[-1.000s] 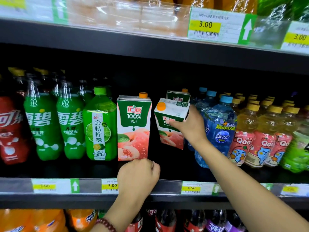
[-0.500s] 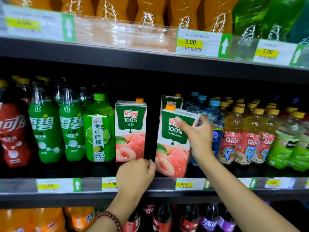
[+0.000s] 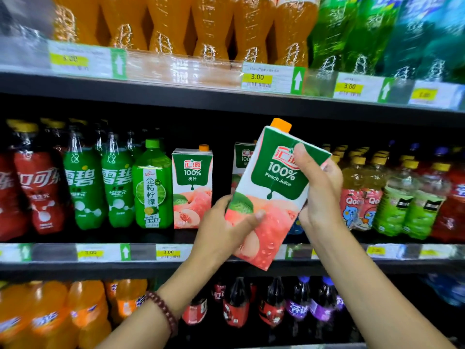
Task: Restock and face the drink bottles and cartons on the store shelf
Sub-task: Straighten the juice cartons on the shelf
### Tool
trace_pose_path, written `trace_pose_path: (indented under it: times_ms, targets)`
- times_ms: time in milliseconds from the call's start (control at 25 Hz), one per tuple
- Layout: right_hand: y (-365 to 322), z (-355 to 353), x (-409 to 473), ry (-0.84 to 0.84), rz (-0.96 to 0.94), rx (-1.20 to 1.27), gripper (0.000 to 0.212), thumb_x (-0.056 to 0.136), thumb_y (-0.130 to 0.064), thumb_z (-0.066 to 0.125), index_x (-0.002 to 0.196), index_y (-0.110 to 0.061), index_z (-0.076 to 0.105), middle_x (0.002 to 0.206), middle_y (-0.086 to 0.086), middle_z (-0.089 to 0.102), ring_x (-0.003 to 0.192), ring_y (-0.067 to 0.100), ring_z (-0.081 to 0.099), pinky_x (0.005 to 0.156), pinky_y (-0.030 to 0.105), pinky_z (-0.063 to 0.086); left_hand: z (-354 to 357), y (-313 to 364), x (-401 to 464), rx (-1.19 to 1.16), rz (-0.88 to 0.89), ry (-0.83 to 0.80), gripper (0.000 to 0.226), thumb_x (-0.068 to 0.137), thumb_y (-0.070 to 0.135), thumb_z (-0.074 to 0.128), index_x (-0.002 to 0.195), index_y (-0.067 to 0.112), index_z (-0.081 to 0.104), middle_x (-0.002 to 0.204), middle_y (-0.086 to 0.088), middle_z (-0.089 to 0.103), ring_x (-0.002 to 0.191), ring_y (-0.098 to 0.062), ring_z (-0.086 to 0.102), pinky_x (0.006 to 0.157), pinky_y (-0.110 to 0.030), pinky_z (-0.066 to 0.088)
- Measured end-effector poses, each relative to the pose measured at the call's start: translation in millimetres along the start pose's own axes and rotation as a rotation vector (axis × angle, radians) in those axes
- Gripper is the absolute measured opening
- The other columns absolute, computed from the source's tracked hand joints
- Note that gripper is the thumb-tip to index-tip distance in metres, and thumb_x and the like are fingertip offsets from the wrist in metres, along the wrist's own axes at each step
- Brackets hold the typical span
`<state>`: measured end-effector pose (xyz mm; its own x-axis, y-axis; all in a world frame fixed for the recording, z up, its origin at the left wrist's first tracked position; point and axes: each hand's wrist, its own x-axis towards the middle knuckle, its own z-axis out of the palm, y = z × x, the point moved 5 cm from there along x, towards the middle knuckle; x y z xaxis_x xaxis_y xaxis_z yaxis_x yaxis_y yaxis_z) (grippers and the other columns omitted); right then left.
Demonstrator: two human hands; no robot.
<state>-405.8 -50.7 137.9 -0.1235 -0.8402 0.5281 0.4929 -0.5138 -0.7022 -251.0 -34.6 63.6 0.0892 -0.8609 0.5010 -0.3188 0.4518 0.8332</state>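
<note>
Both hands clamp the tilted green-and-pink peach juice carton (image 3: 270, 195) off the shelf, left hand (image 3: 224, 230) fingers curled round its base, right hand (image 3: 319, 187) at its top, so one upright matching carton (image 3: 192, 187) beyond the left fingertips looks faced, this one unplaced.

On the middle shelf a dark gap opens just right of the upright green-and-white peach juice carton (image 3: 192, 187). A second carton (image 3: 242, 165) stands deeper behind it. Green lime-drink bottle (image 3: 151, 183) and yellow-capped bottles (image 3: 357, 192) wall both sides.
</note>
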Motion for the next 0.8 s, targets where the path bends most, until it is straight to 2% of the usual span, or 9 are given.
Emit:
trace_pose_path:
  times_ms: [80, 200, 280, 360, 480, 560, 640, 720, 800]
  targets:
    - [-3, -1, -2, -0.086, 0.041, -0.018, 0.051, 0.060, -0.031, 0.081, 0.091, -0.003, 0.052, 0.079, 0.008, 0.071, 0.071, 0.019, 0.070, 0.060, 0.032, 0.058, -1, -2, -9, -0.109, -0.055, 0.040, 0.047, 0.060, 0.059, 0.067, 0.086, 0.020, 0.065, 0.075, 0.010, 0.069, 0.066, 0.003, 0.063, 0.059, -0.008, 0.044]
    - [-5, -3, -6, -0.305, 0.140, -0.040, 0.088, 0.040, -0.054, 0.089, 0.104, -0.007, 0.052, 0.093, 0.003, 0.072, 0.082, 0.015, 0.069, 0.068, 0.029, 0.058, 3, -15, -19, -0.377, -0.220, -0.031, 0.062, 0.052, 0.066, 0.066, 0.076, 0.009, 0.065, 0.069, -0.005, 0.069, 0.065, -0.015, 0.065, 0.065, -0.025, 0.051]
    - [0, -3, -12, -0.402, 0.246, -0.034, 0.109, 0.033, -0.056, 0.090, 0.124, -0.014, 0.049, 0.104, 0.002, 0.072, 0.091, 0.017, 0.069, 0.073, 0.032, 0.058, 8, -16, -26, -0.456, -0.281, -0.132, 0.060, 0.053, 0.063, 0.067, 0.079, 0.009, 0.067, 0.074, -0.009, 0.071, 0.068, -0.018, 0.068, 0.067, -0.029, 0.053]
    - [5, 1, -20, -0.445, 0.330, 0.004, 0.120, 0.028, -0.054, 0.092, 0.133, -0.021, 0.044, 0.106, 0.002, 0.072, 0.093, 0.018, 0.070, 0.071, 0.034, 0.058, 12, -12, -33, -0.424, -0.290, -0.217, 0.051, 0.057, 0.058, 0.067, 0.077, 0.011, 0.066, 0.070, -0.004, 0.071, 0.063, -0.013, 0.067, 0.062, -0.026, 0.052]
    - [8, 5, -26, -0.370, 0.353, 0.102, 0.110, 0.025, -0.048, 0.094, 0.121, -0.010, 0.054, 0.095, 0.007, 0.074, 0.082, 0.021, 0.072, 0.065, 0.035, 0.059, 9, 1, -39, -0.352, -0.215, -0.198, 0.057, 0.053, 0.068, 0.063, 0.077, 0.016, 0.065, 0.069, 0.002, 0.071, 0.063, -0.008, 0.067, 0.060, -0.021, 0.049]
    - [4, 8, -26, -0.310, 0.263, 0.142, 0.092, 0.035, -0.038, 0.095, 0.114, -0.012, 0.055, 0.092, 0.008, 0.072, 0.076, 0.022, 0.070, 0.066, 0.039, 0.059, 4, 14, -40, -0.220, -0.093, -0.128, 0.067, 0.047, 0.076, 0.064, 0.098, 0.032, 0.062, 0.093, 0.011, 0.071, 0.085, 0.001, 0.065, 0.073, -0.019, 0.049]
    - [-5, 12, -27, -0.244, 0.148, 0.080, 0.068, 0.049, -0.022, 0.092, 0.105, -0.020, 0.054, 0.089, 0.005, 0.066, 0.069, 0.018, 0.067, 0.062, 0.036, 0.058, 8, 31, -45, 0.033, 0.003, -0.146, 0.091, 0.043, 0.075, 0.068, 0.125, 0.050, 0.040, 0.122, 0.020, 0.054, 0.114, 0.004, 0.051, 0.090, -0.017, 0.044]
    - [-6, 15, -30, -0.162, 0.124, 0.008, 0.052, 0.064, -0.011, 0.082, 0.103, -0.023, 0.050, 0.089, 0.004, 0.060, 0.062, 0.012, 0.064, 0.054, 0.029, 0.056, 19, 40, -51, 0.242, 0.081, -0.128, 0.114, 0.044, 0.068, 0.076, 0.141, 0.041, 0.024, 0.131, 0.016, 0.047, 0.123, -0.005, 0.046, 0.097, -0.031, 0.046]
    - [-2, 20, -36, -0.129, 0.153, -0.037, 0.048, 0.073, -0.011, 0.074, 0.110, -0.022, 0.045, 0.092, 0.004, 0.058, 0.062, 0.011, 0.065, 0.053, 0.027, 0.055, 19, 42, -52, 0.277, 0.090, -0.007, 0.105, 0.050, 0.049, 0.079, 0.138, 0.033, 0.023, 0.118, 0.013, 0.056, 0.108, -0.008, 0.056, 0.087, -0.034, 0.052]
